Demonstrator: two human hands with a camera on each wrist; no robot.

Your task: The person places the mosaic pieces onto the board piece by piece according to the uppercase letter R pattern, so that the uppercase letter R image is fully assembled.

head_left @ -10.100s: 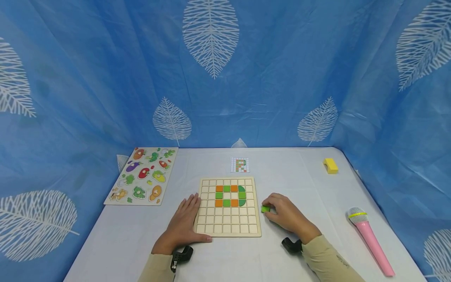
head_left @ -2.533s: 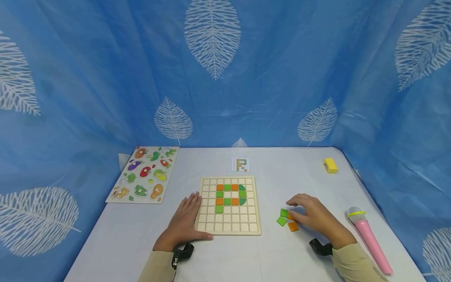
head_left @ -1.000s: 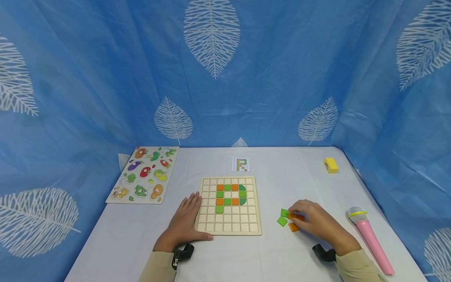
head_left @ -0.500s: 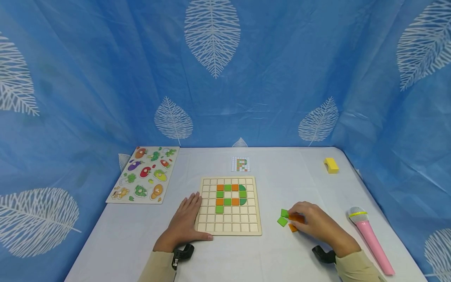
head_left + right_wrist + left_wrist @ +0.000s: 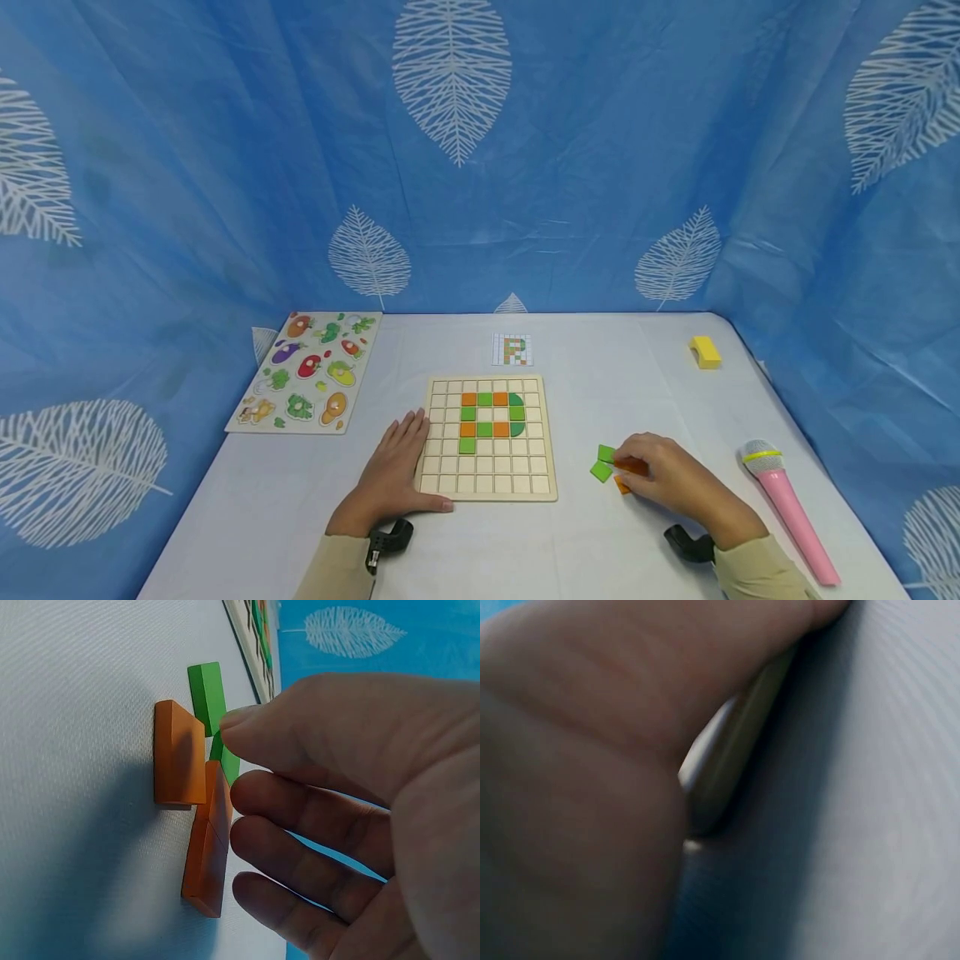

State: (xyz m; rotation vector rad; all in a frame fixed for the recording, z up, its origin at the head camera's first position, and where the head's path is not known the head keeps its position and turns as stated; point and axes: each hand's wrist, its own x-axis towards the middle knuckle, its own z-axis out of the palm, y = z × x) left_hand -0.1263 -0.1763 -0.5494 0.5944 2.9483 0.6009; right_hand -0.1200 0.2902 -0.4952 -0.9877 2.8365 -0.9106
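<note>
My left hand (image 5: 392, 475) lies spread at the left edge of a wooden grid board (image 5: 487, 485), thumb along its front edge. Orange and green tiles (image 5: 468, 429) form a P-like shape on the board. To the right, my right hand (image 5: 663, 473) hovers low over loose tiles, its fingers loosely bent. In the right wrist view its fingertips are right beside two orange tiles (image 5: 204, 859) lying end to end, with nothing pinched. Another orange tile (image 5: 178, 754) lies just in front of them, and two green tiles (image 5: 207, 697) are near the thumb.
Behind the board lies a small pattern card (image 5: 512, 350). A vegetable puzzle board (image 5: 306, 387) is at the back left. On the right are a yellow arch block (image 5: 705, 352) and a pink toy microphone (image 5: 797, 521). Blue curtains (image 5: 525, 233) surround the white table.
Ten seconds ago my right hand held a green tile beside the board; a green tile now extends the shape's left column. The right hand has moved right to the loose tiles, dipping slightly lately.
</note>
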